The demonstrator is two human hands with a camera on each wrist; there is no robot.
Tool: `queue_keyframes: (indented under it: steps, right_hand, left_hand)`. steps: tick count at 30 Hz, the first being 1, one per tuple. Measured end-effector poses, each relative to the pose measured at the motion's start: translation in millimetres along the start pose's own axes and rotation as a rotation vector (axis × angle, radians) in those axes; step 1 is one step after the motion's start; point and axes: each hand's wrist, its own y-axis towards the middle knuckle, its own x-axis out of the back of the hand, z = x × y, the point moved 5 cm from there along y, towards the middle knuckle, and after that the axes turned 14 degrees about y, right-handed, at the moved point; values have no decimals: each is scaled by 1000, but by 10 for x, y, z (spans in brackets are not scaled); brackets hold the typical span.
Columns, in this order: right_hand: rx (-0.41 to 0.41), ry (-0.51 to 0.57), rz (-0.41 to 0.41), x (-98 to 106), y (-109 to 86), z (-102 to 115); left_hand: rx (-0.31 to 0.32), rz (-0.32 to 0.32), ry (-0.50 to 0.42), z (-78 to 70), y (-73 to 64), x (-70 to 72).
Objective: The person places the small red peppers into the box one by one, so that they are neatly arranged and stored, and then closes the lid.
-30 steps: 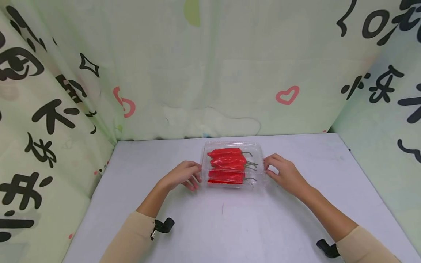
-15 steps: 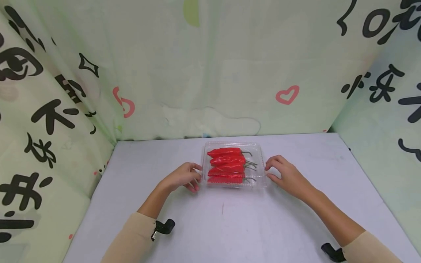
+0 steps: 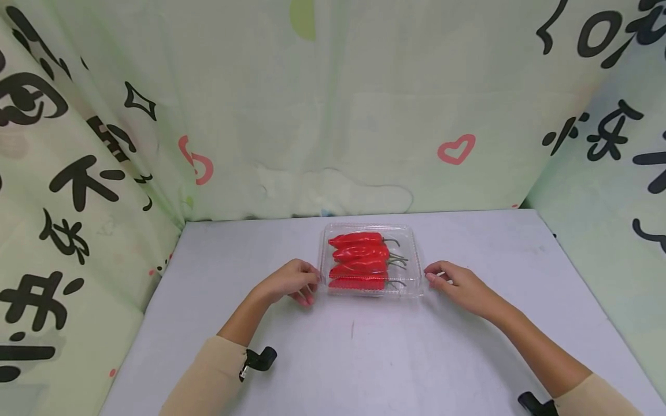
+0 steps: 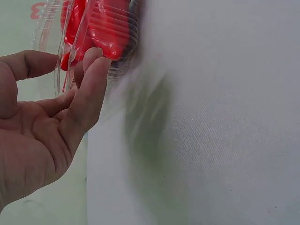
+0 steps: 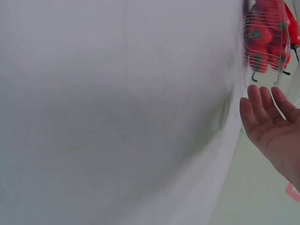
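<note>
A clear plastic clamshell box [image 3: 372, 228] holds several red peppers [image 3: 362, 252] with thin stems. It stands near the back of the table, with its lid over the peppers. My left hand [image 3: 292, 281] is at the box's left side. In the left wrist view, the thumb [image 4: 40, 63] and curled fingers [image 4: 89, 93] pinch the box's rim. My right hand [image 3: 460, 286] is just off the box's right front corner, holding nothing. Seen from the right wrist, its fingers [image 5: 255, 98] extend toward the stem end of the box.
A white-covered table [image 3: 354, 364] carries the box. Pale green printed curtains [image 3: 333, 115] enclose the back and both sides, close to the table's edges. A black wrist mount [image 3: 261, 358] sits at the left cuff and another black mount [image 3: 536, 404] at the right cuff.
My right hand has let go of the box's right rim and drawn slightly away to the right and toward me. The lid's front part looks lower. My left hand has barely moved.
</note>
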Motion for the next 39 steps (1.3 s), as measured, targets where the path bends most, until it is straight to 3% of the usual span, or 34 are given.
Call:
queue_keyframes:
  steps: [10, 22, 39]
  right_hand:
    - [-39, 144, 131, -80, 9, -9]
    - [-69, 119, 142, -144, 13, -23]
    - [-71, 310, 272, -243, -20, -44]
  left_hand:
    - [18, 34, -18, 53, -15, -37]
    - [-14, 86, 5, 62, -36, -54]
    - [-20, 87, 2, 50, -47, -63]
